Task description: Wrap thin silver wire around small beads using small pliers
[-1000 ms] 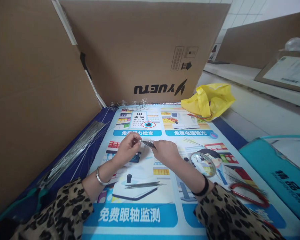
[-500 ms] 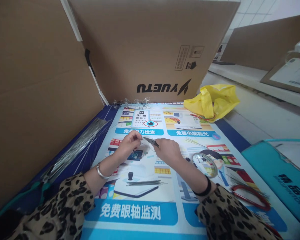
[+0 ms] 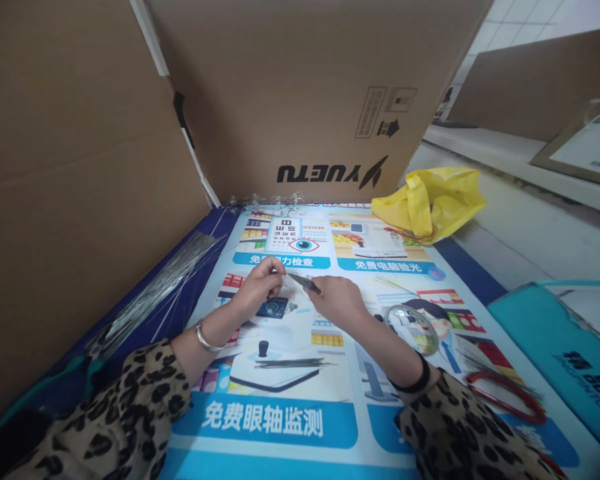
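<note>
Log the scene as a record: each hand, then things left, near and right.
Left hand: pinching what looks like thin wire
Right hand: gripping dark, pointed metal tool, tip close to left hand
Left: bundle of straight silvery wires; teal-handled tool
Near: small bunch of dark straight wires
Right: round clear dish; red oval loop; crumpled yellow bag

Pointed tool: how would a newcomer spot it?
Find the cardboard panel printed YUETU, then the poster before it. Over that, the right hand grips the pointed tool, its dark tip towards the left hand. Unlike the teal-handled tool at lower left, it is held.
</note>
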The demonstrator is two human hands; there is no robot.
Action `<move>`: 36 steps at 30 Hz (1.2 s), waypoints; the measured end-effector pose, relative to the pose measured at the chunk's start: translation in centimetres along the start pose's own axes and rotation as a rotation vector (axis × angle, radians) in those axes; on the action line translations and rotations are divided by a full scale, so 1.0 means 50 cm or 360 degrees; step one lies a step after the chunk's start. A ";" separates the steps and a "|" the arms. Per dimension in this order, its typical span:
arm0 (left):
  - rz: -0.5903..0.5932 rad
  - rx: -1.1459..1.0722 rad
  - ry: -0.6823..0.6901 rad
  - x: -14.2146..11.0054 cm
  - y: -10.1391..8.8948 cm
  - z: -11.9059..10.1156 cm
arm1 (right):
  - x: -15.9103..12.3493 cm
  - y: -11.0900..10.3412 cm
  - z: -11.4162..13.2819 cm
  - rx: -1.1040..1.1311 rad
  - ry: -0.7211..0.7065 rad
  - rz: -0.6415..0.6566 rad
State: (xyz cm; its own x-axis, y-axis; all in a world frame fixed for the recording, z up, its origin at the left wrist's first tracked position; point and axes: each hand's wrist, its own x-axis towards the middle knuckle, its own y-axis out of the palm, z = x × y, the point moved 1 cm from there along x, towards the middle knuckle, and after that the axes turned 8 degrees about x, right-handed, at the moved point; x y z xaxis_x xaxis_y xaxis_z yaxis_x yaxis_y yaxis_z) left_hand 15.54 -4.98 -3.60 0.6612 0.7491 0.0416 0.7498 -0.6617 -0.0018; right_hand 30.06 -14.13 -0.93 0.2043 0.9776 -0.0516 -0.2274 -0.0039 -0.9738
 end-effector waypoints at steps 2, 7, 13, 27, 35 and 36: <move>-0.0004 -0.0009 0.0000 0.000 -0.001 0.002 | -0.002 0.003 0.001 -0.0004 -0.0021 -0.0008; -0.0033 -0.0008 -0.0005 0.003 -0.006 0.010 | -0.004 0.007 0.004 -0.0019 -0.0052 0.0003; 0.0030 0.0011 0.0007 0.001 -0.004 0.004 | -0.005 0.001 0.006 0.0050 -0.0048 -0.0041; 0.0222 0.0170 0.0093 -0.008 -0.006 -0.001 | 0.008 0.004 -0.015 0.0330 0.0024 -0.0081; 0.0009 -0.0048 0.0008 -0.004 -0.006 0.002 | 0.001 0.015 -0.013 0.0238 -0.0111 -0.0190; -0.0019 -0.0075 0.0005 -0.004 -0.007 0.003 | 0.000 0.016 -0.014 0.0244 -0.0156 -0.0262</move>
State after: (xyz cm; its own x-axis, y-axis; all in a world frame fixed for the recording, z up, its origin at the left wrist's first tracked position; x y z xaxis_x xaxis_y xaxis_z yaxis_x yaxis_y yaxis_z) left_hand 15.14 -4.87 -3.74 0.6521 0.7569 0.0445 0.7555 -0.6536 0.0455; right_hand 30.52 -14.26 -1.87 0.1590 0.9781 0.1341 -0.3419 0.1820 -0.9220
